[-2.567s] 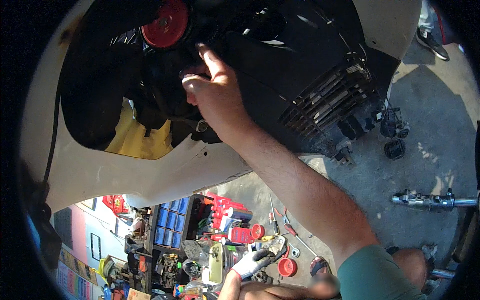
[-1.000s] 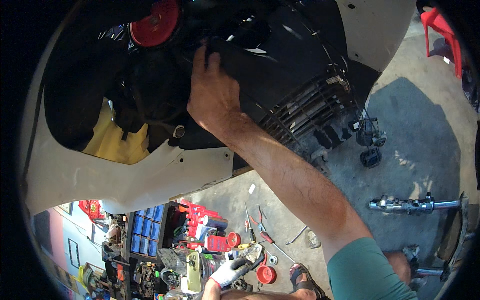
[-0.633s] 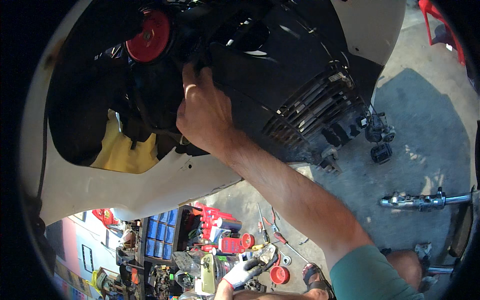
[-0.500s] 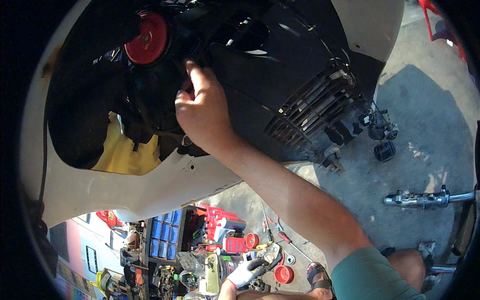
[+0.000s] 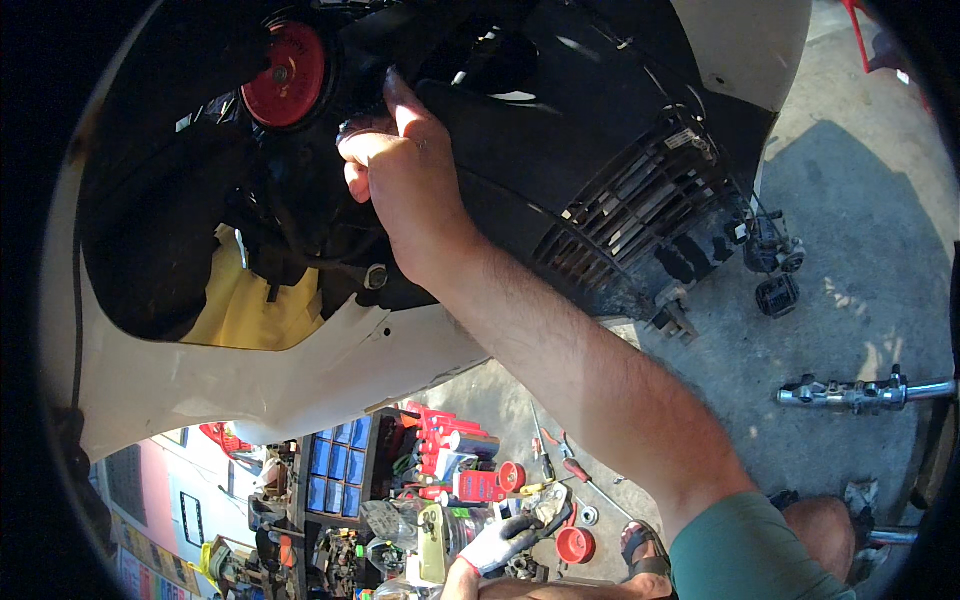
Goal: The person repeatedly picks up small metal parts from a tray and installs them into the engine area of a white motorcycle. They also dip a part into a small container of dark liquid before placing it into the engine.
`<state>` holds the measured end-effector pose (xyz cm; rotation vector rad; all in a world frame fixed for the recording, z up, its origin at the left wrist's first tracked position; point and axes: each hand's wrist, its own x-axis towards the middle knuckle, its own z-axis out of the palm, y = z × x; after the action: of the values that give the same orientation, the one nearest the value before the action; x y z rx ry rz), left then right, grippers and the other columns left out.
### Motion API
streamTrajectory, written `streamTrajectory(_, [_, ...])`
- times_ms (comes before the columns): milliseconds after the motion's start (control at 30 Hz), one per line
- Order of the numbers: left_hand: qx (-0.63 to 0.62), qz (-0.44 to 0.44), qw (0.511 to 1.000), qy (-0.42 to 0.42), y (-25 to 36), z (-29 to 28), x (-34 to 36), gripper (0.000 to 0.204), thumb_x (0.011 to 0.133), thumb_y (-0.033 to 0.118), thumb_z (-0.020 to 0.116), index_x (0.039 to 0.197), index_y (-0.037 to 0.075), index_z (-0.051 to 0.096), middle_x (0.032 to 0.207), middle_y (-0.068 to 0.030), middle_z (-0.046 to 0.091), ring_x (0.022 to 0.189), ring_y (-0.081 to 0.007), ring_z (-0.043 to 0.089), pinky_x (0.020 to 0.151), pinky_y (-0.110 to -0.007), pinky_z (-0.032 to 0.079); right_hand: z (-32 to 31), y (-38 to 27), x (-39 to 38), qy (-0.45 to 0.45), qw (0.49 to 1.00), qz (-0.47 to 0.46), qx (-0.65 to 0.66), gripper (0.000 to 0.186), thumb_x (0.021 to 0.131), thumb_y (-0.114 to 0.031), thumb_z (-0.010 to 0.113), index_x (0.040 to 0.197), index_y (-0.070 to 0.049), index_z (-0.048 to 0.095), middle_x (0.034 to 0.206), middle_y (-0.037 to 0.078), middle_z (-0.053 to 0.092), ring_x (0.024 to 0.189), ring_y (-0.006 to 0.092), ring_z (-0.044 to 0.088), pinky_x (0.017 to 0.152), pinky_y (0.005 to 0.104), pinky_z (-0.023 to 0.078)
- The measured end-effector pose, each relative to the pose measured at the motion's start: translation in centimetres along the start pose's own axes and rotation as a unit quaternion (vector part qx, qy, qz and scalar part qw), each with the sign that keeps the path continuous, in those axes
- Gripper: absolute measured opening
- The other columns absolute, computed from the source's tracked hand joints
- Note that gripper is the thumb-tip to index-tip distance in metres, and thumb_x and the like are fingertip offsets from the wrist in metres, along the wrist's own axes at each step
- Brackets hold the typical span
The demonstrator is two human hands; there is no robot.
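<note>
My right hand (image 5: pixel 400 170) reaches into the black underside (image 5: pixel 530 140) of a pale body panel (image 5: pixel 200 385), just right of and below a red round disc (image 5: pixel 282 75). Its index finger points up at dark fittings; the other fingers are curled at something dark that I cannot make out. A slatted black grille (image 5: pixel 630 195) lies right of the wrist, and a yellow piece (image 5: pixel 250 305) shows through an opening to the left. Low in the middle, my gloved left hand (image 5: pixel 500 540) has its fingers curled beside a dirty metal part (image 5: pixel 550 505); what they hold is unclear.
Below the panel lie red containers (image 5: pixel 478 485), screwdrivers (image 5: pixel 590 480), a red bowl (image 5: pixel 575 542) and a blue-drawer organizer (image 5: pixel 338 470). On the right are a hanging black assembly (image 5: pixel 775 260), a chrome fork tube (image 5: pixel 850 395) and, higher, part of a red chair (image 5: pixel 858 35).
In the last half second my right hand has moved upward, its index finger now extended toward the dark fittings. The gloved hand stays low, and the view has shifted slightly.
</note>
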<state>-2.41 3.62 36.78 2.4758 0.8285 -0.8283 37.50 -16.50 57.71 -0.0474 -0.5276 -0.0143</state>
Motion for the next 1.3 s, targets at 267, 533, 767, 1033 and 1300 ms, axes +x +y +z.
streamTrajectory(267, [-0.019, -0.007, 1.0, 0.016, -0.7, 0.3, -0.6, 0.049, 0.102, 0.036, 0.062, 0.135, 0.0, 0.063, 0.127, -0.0229, 0.07, 0.118, -0.0325, 0.067, 0.099, -0.04, 0.053, 0.4, 0.6, 0.4, -0.02, 1.0, -0.013, -0.011, 0.09, 0.09, -0.007, 0.062, 0.165, 0.001, 0.013, 0.081, 0.002, 0.059, 0.069, 0.0054, 0.056, 0.062, 0.0223, 0.051])
streamTrajectory(533, [-0.028, -0.003, 1.0, 0.005, -1.2, 0.3, -0.3, 0.051, 0.102, 0.037, 0.062, 0.137, -0.001, 0.062, 0.13, -0.0221, 0.069, 0.12, -0.0322, 0.066, 0.1, -0.039, 0.052, 1.3, 0.5, -1.0, -0.025, 0.993, -0.021, -0.112, 0.089, 0.087, -0.006, 0.062, 0.164, 0.004, 0.017, 0.108, 0.008, 0.059, 0.089, 0.0088, 0.059, 0.079, 0.0255, 0.055])
streamTrajectory(767, [-0.013, -0.013, 1.0, 0.009, -0.4, 0.1, -0.5, 0.052, 0.102, 0.036, 0.063, 0.138, 0.0, 0.061, 0.131, -0.021, 0.069, 0.121, -0.0313, 0.066, 0.1, -0.038, 0.052, 1.1, 2.7, -1.7, -0.009, 0.938, -0.143, -0.317, 0.081, 0.087, -0.003, 0.063, 0.159, 0.007, 0.028, 0.123, 0.025, 0.056, 0.108, 0.0348, 0.064, 0.09, 0.0412, 0.057])
streamTrajectory(1033, [-0.009, -0.024, 1.0, 0.008, 0.6, -0.1, -0.9, 0.051, 0.102, 0.036, 0.063, 0.138, 0.0, 0.062, 0.13, -0.0205, 0.07, 0.12, -0.0299, 0.066, 0.1, -0.038, 0.052, -0.2, 2.0, -2.8, -0.012, 0.893, -0.068, -0.445, 0.072, 0.09, -0.003, 0.058, 0.157, 0.005, 0.034, 0.132, 0.025, 0.054, 0.123, 0.0331, 0.06, 0.106, 0.0403, 0.05])
streamTrajectory(1300, [-0.004, -0.001, 1.0, 0.008, -0.2, 0.0, -0.8, 0.044, 0.105, 0.034, 0.061, 0.139, 0.006, 0.062, 0.124, -0.0122, 0.072, 0.11, -0.0213, 0.067, 0.094, -0.034, 0.054, -0.6, 2.3, -1.4, -0.017, 0.967, -0.053, -0.249, 0.076, 0.092, -0.01, 0.056, 0.161, 0.003, 0.028, 0.147, 0.028, 0.048, 0.112, 0.0236, 0.064, 0.103, 0.037, 0.052])
